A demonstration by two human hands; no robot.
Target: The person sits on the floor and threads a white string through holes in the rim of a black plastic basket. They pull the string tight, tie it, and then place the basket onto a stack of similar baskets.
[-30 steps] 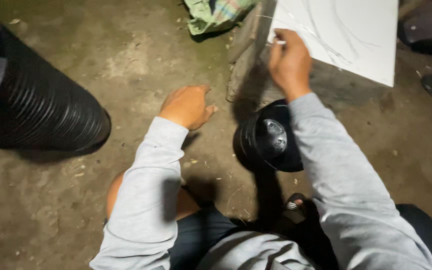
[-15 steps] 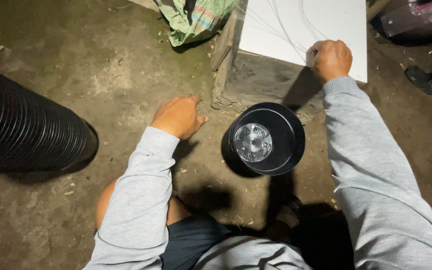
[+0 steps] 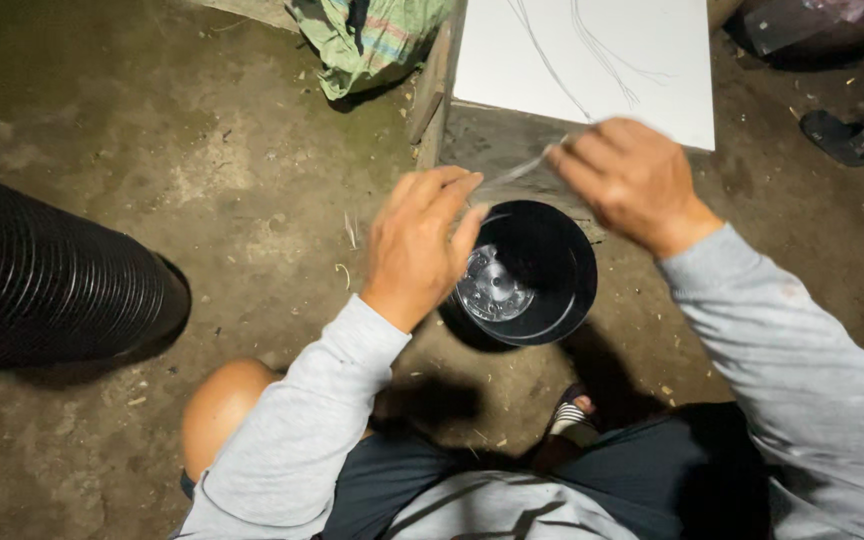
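Note:
My left hand [image 3: 420, 243] and my right hand [image 3: 630, 181] are raised above a round black pot [image 3: 542, 275] on the ground. A thin pale strand [image 3: 514, 176] runs between them, blurred, pinched at both ends by my fingers. The pot has a shiny clear disc [image 3: 493, 285] at its bottom. Behind it lies a white board [image 3: 602, 60] on a low block, with thin strands across its surface. Both arms wear grey sleeves.
A long stack of black ribbed pots [image 3: 47, 280] lies on its side at the left. A green striped cloth [image 3: 367, 40] is bunched at the top. A dark sandal [image 3: 840, 135] lies at the right. My bare knee [image 3: 222, 405] and sandalled foot [image 3: 570, 420] are below.
My right hand left the white board and came down over the pot with a strand. My left hand lifted off the ground and met it, taking the strand's other end.

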